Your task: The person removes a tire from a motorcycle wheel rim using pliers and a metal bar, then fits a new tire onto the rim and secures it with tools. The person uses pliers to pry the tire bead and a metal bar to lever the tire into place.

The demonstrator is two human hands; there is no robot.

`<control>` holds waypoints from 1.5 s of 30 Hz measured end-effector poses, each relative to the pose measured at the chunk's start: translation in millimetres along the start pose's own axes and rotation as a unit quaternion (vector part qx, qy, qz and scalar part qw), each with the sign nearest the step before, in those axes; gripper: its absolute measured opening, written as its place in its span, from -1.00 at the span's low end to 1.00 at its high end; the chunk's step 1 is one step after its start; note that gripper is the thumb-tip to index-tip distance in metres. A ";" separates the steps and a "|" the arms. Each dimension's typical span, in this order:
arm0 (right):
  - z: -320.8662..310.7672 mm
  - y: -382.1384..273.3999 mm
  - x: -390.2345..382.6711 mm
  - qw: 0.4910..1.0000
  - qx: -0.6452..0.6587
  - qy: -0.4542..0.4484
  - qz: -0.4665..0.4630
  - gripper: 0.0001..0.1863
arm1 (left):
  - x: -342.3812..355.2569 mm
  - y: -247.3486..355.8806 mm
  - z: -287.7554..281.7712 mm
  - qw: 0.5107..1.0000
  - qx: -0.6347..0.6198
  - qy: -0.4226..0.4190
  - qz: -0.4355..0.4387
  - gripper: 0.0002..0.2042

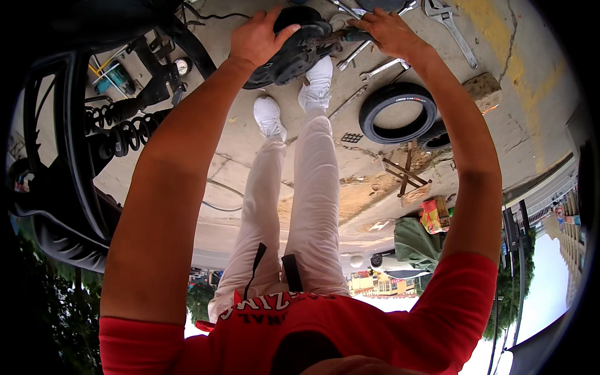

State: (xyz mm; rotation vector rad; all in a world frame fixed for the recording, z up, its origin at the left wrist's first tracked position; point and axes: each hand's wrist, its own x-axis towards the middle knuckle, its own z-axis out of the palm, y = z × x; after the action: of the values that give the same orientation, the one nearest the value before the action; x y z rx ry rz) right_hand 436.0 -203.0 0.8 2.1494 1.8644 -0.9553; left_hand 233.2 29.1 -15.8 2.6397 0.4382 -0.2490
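Observation:
At the top of the head view, a black wheel-like part (300,59) with a dark, ribbed hub stands upright near my white shoes. My left hand (256,37) grips its upper left side, thumb laid across the black surface and apart from the fingers. My right hand (390,34) is closed round the dark handle of a slim hand tool (357,36). The tool's other end points left against the hub; its exact kind is not clear. Part of the right hand's fingers lies out of sight behind the handle.
An adjustable wrench (451,28) and several spanners, one a combination spanner (382,70), lie on the concrete. A loose black tyre (373,128) rests to the right, near a wooden folding stool (406,172). Vehicle framework with coil springs (128,134) stands close on the left.

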 end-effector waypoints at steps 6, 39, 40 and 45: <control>-4.3 22.5 19.3 0.996 0.030 -0.005 -0.082 -0.53 | 1.2 -1.2 1.7 1.000 -0.004 0.001 -0.006 -0.44; 72.2 -48.4 -140.1 0.928 0.197 0.075 0.307 -0.55 | -52.7 23.4 -16.7 0.990 0.013 0.137 -0.013 -0.51; 83.8 -67.7 -166.9 0.912 0.256 0.107 0.301 -0.51 | -66.7 33.1 -22.0 0.986 -0.003 0.163 -0.019 -0.51; 147.6 -188.6 -302.8 0.788 0.435 -0.006 0.436 -0.47 | -196.2 90.6 -81.9 0.983 -0.109 0.049 -0.143 -0.58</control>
State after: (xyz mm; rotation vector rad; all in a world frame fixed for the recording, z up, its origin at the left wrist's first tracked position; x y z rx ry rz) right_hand 197.3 -488.5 103.4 2.9224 0.1300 -1.6740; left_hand 89.7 -61.7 140.8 2.3770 0.8307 -0.1488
